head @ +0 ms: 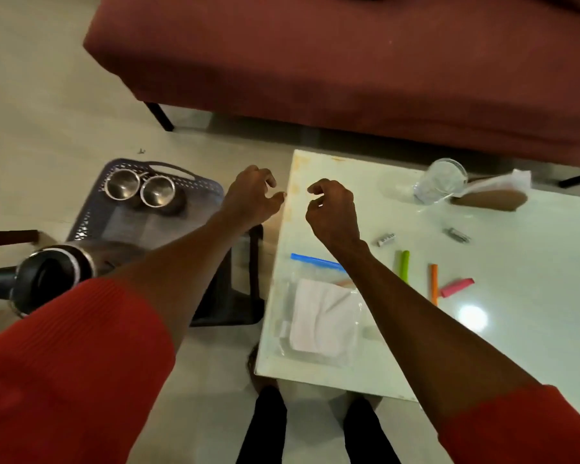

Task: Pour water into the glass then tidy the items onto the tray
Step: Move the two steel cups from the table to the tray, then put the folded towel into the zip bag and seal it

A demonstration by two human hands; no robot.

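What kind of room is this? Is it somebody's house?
Probably a living room in a home. A dark red sofa stands behind a low white table, and a grey tray with two steel cups sits beside the table.

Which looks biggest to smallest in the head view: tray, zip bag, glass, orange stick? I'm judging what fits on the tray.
1. tray
2. zip bag
3. glass
4. orange stick

The glass is farther from the camera than the bag, so its true size may be understated.
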